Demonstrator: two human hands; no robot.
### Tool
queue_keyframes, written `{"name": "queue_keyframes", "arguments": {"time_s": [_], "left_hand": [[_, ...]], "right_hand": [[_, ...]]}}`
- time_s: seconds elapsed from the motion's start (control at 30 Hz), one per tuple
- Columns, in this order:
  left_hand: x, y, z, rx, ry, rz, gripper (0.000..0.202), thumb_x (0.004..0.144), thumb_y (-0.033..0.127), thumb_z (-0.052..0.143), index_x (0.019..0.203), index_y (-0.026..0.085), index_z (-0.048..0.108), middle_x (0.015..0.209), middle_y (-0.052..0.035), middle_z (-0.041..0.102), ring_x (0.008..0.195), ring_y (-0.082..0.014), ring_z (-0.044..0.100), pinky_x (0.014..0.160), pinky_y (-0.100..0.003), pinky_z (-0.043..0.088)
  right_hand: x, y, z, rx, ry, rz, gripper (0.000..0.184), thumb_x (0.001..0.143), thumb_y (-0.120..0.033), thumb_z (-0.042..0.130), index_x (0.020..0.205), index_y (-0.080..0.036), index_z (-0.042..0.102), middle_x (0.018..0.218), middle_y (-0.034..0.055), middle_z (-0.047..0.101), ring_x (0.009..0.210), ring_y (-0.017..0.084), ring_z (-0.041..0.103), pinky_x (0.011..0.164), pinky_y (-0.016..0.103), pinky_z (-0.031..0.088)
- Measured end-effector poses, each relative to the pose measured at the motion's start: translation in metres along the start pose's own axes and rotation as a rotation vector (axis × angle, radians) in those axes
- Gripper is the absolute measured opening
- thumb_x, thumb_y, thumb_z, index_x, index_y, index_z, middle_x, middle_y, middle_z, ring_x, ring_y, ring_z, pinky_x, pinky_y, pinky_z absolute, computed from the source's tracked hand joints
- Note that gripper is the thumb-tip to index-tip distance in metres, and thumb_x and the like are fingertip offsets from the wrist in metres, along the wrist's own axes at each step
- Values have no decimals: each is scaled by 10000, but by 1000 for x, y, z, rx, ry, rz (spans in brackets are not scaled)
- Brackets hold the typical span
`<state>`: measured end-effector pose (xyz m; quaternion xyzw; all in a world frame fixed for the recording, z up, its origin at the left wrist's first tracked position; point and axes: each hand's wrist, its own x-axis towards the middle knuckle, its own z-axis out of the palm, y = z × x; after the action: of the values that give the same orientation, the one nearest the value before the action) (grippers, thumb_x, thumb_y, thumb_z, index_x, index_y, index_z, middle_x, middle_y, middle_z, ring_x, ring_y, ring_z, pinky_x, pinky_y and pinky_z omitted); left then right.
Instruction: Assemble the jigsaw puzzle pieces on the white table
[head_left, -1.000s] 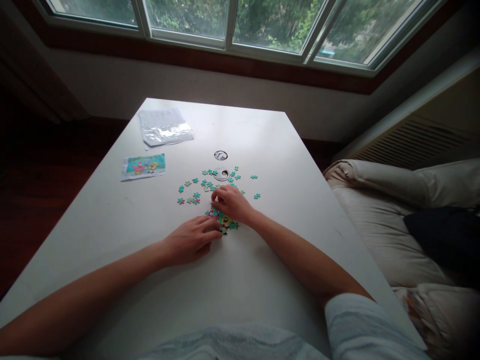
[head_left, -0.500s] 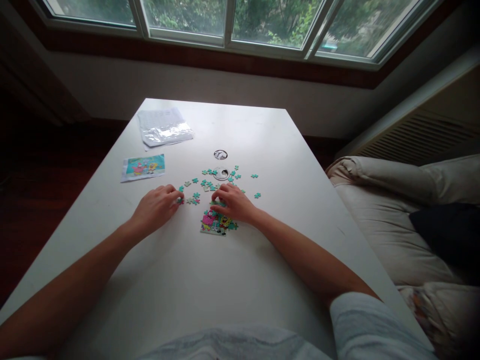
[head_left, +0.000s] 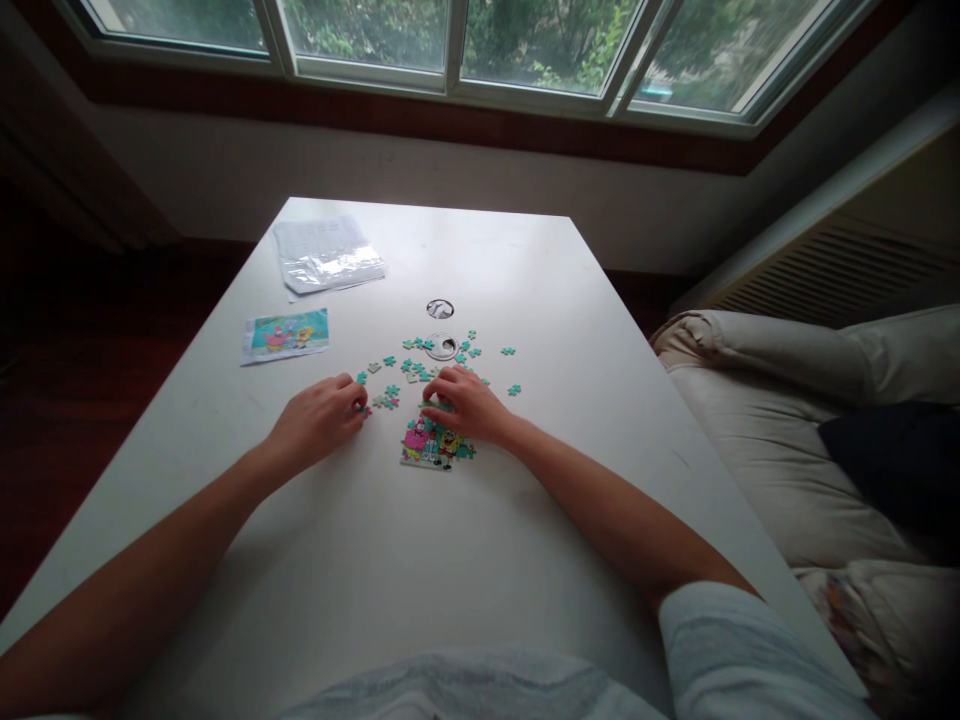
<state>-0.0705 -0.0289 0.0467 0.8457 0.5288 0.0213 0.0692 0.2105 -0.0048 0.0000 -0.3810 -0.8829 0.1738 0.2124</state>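
My left hand (head_left: 319,418) is closed in a pinch at the left of the loose pieces. A small puzzle piece (head_left: 366,411) with a bit of pink shows at its fingertips. My right hand (head_left: 471,402) rests over the top edge of a partly joined jigsaw puzzle (head_left: 429,447), thumb and fingers apart, and hides part of it. Pink and yellow cartoon figures show on the joined part. Beyond both hands lie several loose teal puzzle pieces (head_left: 409,366), some turned pale side up.
On the white table (head_left: 420,570) a picture card (head_left: 286,336) lies at the left, with a clear plastic bag (head_left: 330,258) over paper behind it. Two round fittings, one a ring (head_left: 442,346), are set in the tabletop. A beige sofa (head_left: 750,440) stands at the right.
My left hand has shifted slightly down and turned a little, with the puzzle piece at its fingertips. My right hand stays in place over the puzzle.
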Motion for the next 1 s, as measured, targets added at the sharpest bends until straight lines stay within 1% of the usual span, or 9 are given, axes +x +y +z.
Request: {"name": "queue_keyframes", "arguments": {"time_s": [0.1, 0.17, 0.3, 0.4, 0.47, 0.63, 0.83, 1.0], "left_hand": [[-1, 3, 0, -37, -18, 26, 143, 864, 271, 510, 894, 228, 642, 970, -38, 645, 885, -198, 616, 689, -284, 437], [-1, 5, 0, -50, -29, 39, 138, 859, 264, 509, 888, 228, 639, 961, -36, 642, 876, -196, 614, 689, -283, 440], [-2, 5, 2, -17, 1, 17, 199, 894, 282, 492, 1007, 242, 652, 993, -45, 649, 882, -203, 622, 673, -281, 438], [-2, 6, 3, 31, 35, 14, 224, 932, 281, 460, 1019, 242, 663, 1008, -58, 658, 892, -211, 628, 683, -290, 442], [-3, 7, 3, 45, 36, 13, 240, 946, 285, 449, 1028, 244, 671, 1012, -61, 664, 894, -213, 633, 683, -293, 446], [-3, 7, 2, 50, 47, -14, 299, 963, 308, 433, 1136, 254, 672, 1036, -59, 681, 906, -211, 645, 664, -286, 442], [-1, 6, 1, 50, 44, -26, 291, 958, 322, 445, 1065, 251, 707, 1021, -57, 689, 877, -212, 648, 654, -290, 435], [-1, 8, 4, 31, 56, -37, 270, 945, 322, 460, 1047, 246, 699, 1008, -54, 682, 861, -205, 637, 655, -288, 418]], "right_hand": [[0, 0, 0, 5, -4, 3, 203, 931, -403, 657, 1011, -218, 675, 913, 54, 582, 891, 211, 481, 829, 328, 370], [0, 0, 0, 7, -4, 7, 198, 932, -400, 655, 1011, -220, 677, 913, 54, 581, 897, 213, 483, 833, 330, 368], [0, 1, 0, 10, -7, 4, 198, 928, -398, 658, 1015, -221, 678, 912, 52, 581, 897, 213, 485, 836, 332, 367], [0, 1, 0, 12, -5, 1, 198, 932, -401, 652, 1012, -222, 678, 913, 54, 584, 895, 214, 488, 834, 331, 368], [0, 1, -1, 13, -3, 3, 198, 937, -402, 645, 1008, -220, 679, 914, 55, 584, 894, 213, 489, 835, 330, 369], [-1, 1, -2, 16, -7, -4, 191, 935, -392, 651, 1008, -217, 676, 907, 51, 584, 890, 210, 487, 837, 329, 369], [-1, 2, -1, 14, -9, -6, 181, 939, -384, 644, 1005, -217, 675, 911, 50, 581, 893, 209, 486, 839, 328, 366], [-1, 2, -1, 16, -3, -8, 182, 939, -384, 646, 1005, -217, 676, 907, 49, 580, 894, 208, 487, 841, 328, 365]]}}
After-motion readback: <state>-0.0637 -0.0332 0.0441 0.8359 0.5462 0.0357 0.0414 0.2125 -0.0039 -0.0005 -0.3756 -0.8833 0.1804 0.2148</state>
